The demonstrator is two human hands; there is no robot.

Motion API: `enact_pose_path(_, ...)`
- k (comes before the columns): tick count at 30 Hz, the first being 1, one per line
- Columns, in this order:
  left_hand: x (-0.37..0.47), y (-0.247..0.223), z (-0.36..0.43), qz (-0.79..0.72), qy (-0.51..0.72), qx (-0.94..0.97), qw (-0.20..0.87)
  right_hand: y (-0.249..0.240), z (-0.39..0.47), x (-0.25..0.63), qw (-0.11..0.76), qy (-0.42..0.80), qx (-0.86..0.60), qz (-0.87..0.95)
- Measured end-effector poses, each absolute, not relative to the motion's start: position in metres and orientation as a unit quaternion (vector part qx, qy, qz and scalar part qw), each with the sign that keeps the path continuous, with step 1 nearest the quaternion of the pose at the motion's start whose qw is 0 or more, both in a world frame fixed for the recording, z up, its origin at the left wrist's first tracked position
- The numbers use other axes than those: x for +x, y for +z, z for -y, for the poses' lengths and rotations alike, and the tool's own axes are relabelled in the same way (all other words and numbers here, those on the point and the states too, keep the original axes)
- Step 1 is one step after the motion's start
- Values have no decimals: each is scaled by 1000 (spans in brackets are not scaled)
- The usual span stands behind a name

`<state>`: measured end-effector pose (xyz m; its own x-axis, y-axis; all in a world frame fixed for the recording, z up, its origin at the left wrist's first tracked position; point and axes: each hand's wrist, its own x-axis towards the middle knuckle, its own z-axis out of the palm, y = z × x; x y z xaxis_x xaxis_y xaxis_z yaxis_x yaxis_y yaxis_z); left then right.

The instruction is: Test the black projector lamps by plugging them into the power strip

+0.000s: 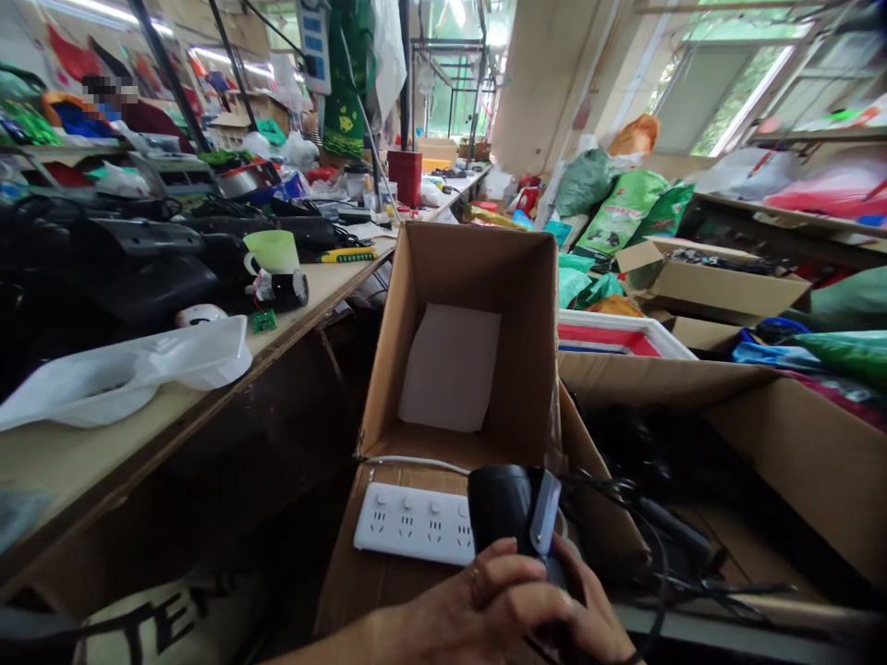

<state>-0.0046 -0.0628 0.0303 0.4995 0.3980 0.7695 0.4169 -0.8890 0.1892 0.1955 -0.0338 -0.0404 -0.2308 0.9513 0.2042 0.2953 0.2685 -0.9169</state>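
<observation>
Near the bottom middle, my left hand (495,600) has its fingers bent against a black corded appliance (503,508) with a round barrel. A grey strip (546,513) runs along its right side. My right hand (596,605) closes round the lower end from the right, and the fingers of both hands partly hide it. A black cord (662,573) loops down to the right of the hands. Just left of the appliance lies a white power strip (412,524) on cardboard; the barrel covers its right end.
Ahead stands an open cardboard box (478,249) with a white sheet (450,369) inside. To the right, a larger carton (804,462) holds black corded items. The workbench (305,328) on the left bears a white plastic tray (139,369), a green cup (273,251) and black housings.
</observation>
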Motion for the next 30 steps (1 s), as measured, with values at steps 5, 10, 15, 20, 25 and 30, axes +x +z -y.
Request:
enact_pose_path(5,-14,30,66,449,-506,-687,-266,-15,41,188,410,360,-439,714)
enact_pose_path(10,-16,42,61,506,-452,-597,-429,-16,45,183,404,126,-406,810)
enact_pose_path(15,-16,50,64,458,-495,-575,-463,-23,55,187,406,82,-435,800)
enact_pose_path(20,-27,50,64,392,-475,-596,-514,-15,66,181,382,236,-531,719)
enact_pose_path(25,-40,36,55,273,-543,-505,-613,-10,65,184,411,158,-475,762)
enact_pose_path(30,-45,32,47,186,-505,-466,-702,-5,58,201,393,84,-399,824)
